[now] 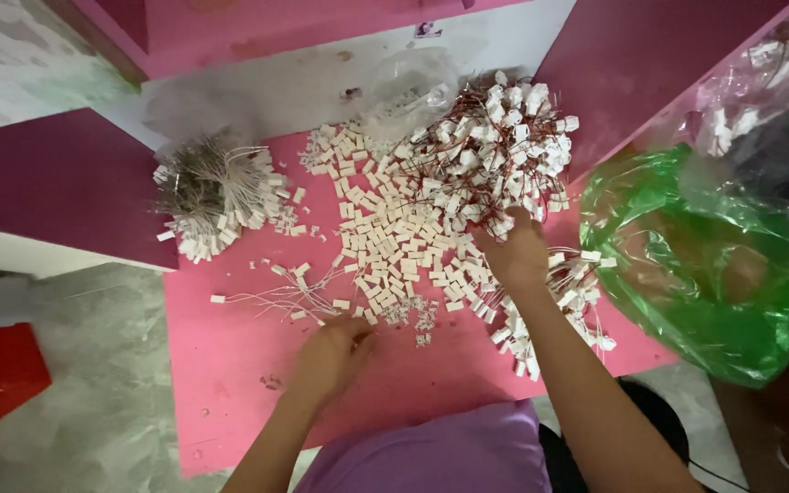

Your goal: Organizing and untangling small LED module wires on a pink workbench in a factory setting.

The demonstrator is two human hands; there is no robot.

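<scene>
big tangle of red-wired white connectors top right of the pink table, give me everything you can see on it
The wired connector pile is a loose, domed heap of small white plastic-looking blocks, each trailing thin reddish-brown wires that cross in a tangle. It sits at the far right of the pink table, beside the flat spread of loose white blocks. The right hand reaches into its near edge, fingers buried among the wires. A clear plastic bag lies behind it.
</scene>
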